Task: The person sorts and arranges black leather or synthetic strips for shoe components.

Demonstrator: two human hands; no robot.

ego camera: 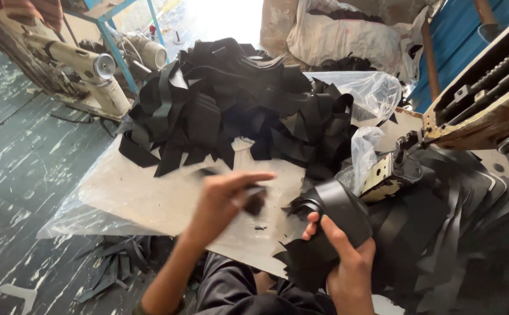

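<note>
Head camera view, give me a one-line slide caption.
Left hand pinches a black piece; right hand grips black strips beside the heap.

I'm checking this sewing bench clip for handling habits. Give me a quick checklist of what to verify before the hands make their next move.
1. Right hand grips the black strip bundle: ok.
2. Left hand holds a small black piece: ok.
3. Both hands apart from the machine head: ok.
4. Loose strip pile stays on the plastic sheet: ok.
5. Needle position: cannot tell.

One head-worn view — looking steeply down, close over the worktable (149, 198).
</note>
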